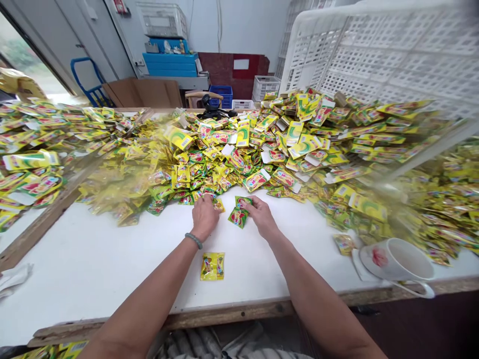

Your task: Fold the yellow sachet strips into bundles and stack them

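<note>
My left hand point(205, 217), with a green bracelet point(193, 240) on the wrist, reaches the front edge of the pile. Its fingers are curled over a small yellow sachet point(218, 205), which sticks out on the right; the fingertips are partly hidden. In my right hand point(263, 215), thumb and fingers pinch a pair of green sachets point(238, 217) with red pictures, just above the white tabletop point(149, 267). Between my forearms lies a yellow sachet pair point(212, 266), flat on the table. Many loose sachets point(194, 172) are heaped before both hands.
Small yellow-green boxes point(294, 133) lie heaped at the back and right, by a tipped white crate point(310, 47). A white mug point(396, 259) stands at the right front edge. A wooden strip point(48, 212) runs along the left, with more boxes point(32, 182) beyond.
</note>
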The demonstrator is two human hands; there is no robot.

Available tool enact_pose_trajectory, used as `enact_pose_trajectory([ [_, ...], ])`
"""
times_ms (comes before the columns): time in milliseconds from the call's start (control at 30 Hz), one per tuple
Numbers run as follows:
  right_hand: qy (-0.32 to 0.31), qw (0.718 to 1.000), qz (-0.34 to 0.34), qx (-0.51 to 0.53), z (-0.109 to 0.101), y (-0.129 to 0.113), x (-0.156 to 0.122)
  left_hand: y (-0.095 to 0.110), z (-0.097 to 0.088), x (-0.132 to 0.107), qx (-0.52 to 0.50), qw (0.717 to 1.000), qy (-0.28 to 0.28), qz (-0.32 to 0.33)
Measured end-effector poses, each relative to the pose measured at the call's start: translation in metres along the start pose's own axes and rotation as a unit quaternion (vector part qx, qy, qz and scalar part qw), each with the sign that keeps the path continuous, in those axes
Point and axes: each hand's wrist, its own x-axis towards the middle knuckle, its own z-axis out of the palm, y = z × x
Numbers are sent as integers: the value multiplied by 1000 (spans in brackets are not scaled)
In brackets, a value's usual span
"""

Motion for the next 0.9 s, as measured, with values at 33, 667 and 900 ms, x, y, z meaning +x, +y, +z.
enact_pose_trajectory([
  [33, 1, 1000, 5, 15, -1, -1, 0, 1, 0, 3, -3, 1000, -2, 1],
  [667, -63, 986, -29, -153, -2, -6, -9, -26, 8, -22, -474, 876, -61, -62],
  [900, -121, 992, -5, -34, 1, -8, -13, -12, -1, -36, -675, 718, -137, -102],
])
